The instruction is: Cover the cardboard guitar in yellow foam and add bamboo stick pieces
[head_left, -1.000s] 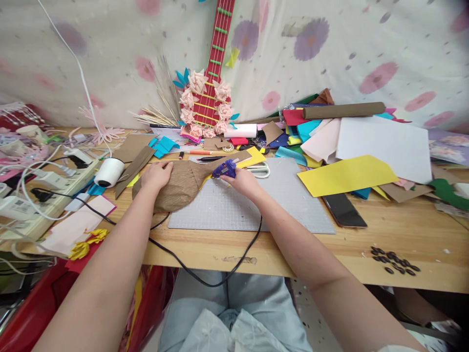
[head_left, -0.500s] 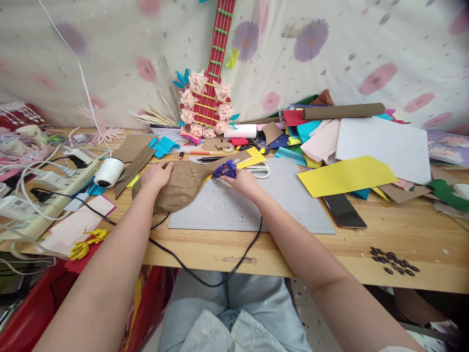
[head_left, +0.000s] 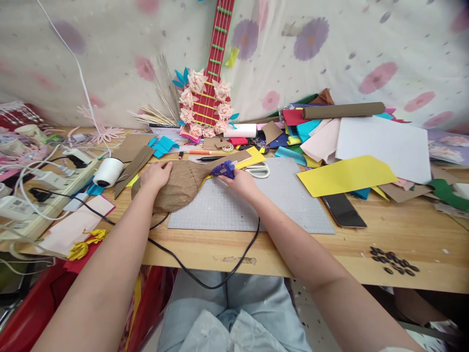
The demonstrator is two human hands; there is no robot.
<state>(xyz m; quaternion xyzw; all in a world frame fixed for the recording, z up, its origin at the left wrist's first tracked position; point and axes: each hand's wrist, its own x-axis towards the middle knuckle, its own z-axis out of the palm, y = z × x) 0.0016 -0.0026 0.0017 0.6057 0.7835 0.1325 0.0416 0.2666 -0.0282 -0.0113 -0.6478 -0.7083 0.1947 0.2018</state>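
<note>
— Where does the left hand (head_left: 157, 175) sit?
— On the burlap piece (head_left: 176, 188), which overlaps the mat's (head_left: 256, 205) left edge. A spool (head_left: 107, 172) lies left of that hand, a power strip (head_left: 44, 195) further left.
— And the right hand (head_left: 240, 182)?
— Right of the burlap, over the mat, around a glue gun (head_left: 223, 169) (its cord (head_left: 205, 278) drops over the table's near edge). Scissors (head_left: 258, 169) lie just right of it, a phone (head_left: 343, 210) well right, beads (head_left: 394, 260) nearer than the phone. A paper guitar (head_left: 210, 93) stands behind both hands.

On the table lie 1 glue gun (head_left: 223, 169), 1 scissors (head_left: 258, 170), 1 phone (head_left: 344, 210) and 1 thread spool (head_left: 107, 172).
</note>
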